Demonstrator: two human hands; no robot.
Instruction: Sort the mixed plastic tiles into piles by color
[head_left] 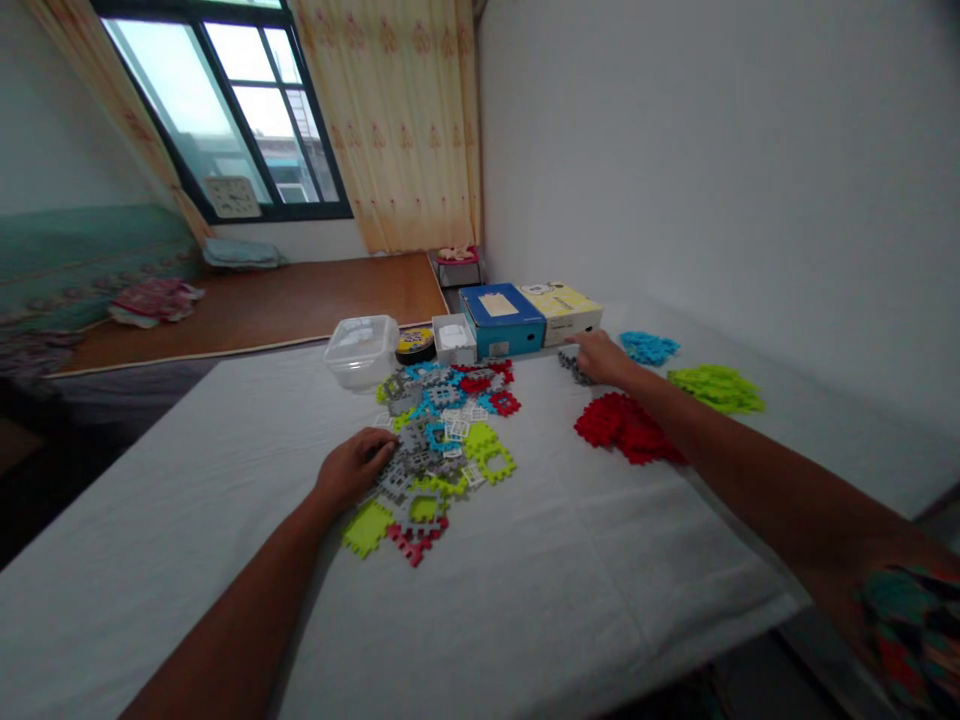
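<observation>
A mixed heap of flat interlocking plastic pieces (442, 435) in grey, blue, red, white and lime lies on the white sheet (225, 560). My left hand (352, 468) rests at the heap's left edge, fingers curled onto grey pieces. My right hand (600, 358) reaches far across and covers a small grey pile (571, 366) in front of the boxes, fingers closed on it. Sorted piles lie to the right: red (626, 425), lime green (716, 388) and blue (649, 347).
Along the far edge stand a clear plastic tub (362, 350), a black and yellow round tin (415, 345), a small white box (454, 338), a blue box (501, 318) and a yellow-white box (562, 308). A white wall runs along the right.
</observation>
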